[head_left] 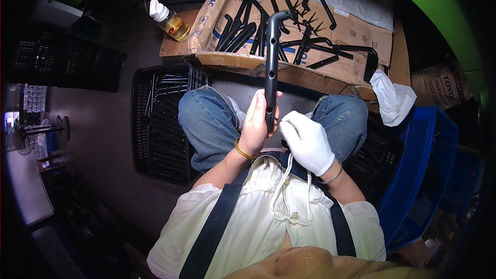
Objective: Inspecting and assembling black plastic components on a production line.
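Left hand (257,124) is wrapped around the lower end of a long black plastic handle part (272,67), holding it upright. Gloved right hand (308,142) sits curled just beside its bottom tip. Cardboard box (227,59) of similar parts is just beyond.

Both hands are raised over the lap, left hand (257,124) bare and gripping, right hand (308,142) gloved, curled.

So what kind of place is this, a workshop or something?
Most likely a small factory or workshop station for finishing moulded parts. The left hand holds a long black plastic part, a cardboard box ahead holds many more like it, and black and blue crates flank the seated person.
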Demonstrator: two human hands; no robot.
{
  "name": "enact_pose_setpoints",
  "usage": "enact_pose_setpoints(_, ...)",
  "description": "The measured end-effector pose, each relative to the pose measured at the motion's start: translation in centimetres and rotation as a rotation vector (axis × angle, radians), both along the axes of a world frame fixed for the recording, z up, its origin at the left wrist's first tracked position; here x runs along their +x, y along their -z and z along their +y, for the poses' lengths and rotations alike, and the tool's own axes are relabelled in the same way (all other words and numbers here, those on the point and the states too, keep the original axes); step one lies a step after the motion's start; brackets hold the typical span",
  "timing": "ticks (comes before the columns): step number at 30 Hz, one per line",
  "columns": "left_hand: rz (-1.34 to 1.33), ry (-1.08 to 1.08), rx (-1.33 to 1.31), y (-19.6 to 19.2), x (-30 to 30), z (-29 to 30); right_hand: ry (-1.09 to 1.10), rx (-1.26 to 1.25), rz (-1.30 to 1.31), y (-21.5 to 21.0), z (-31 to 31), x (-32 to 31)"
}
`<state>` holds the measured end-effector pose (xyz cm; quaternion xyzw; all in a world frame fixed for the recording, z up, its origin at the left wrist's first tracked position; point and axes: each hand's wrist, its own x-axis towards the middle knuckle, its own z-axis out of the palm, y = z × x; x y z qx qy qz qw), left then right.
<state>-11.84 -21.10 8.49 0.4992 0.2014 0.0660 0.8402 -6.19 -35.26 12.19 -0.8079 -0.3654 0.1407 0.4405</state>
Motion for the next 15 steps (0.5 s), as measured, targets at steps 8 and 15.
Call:
enact_pose_setpoints(8,-0.125,-0.074,0.265,1.7,-0.1,-0.1,0.050,-0.056,-0.111,0.7,1.2,-1.4)
enact_pose_setpoints(15,-0.110,-0.092,0.299,1.4,-0.3,-0.2,0.075,-0.077,-0.041,0.3,1.3,-1.7)
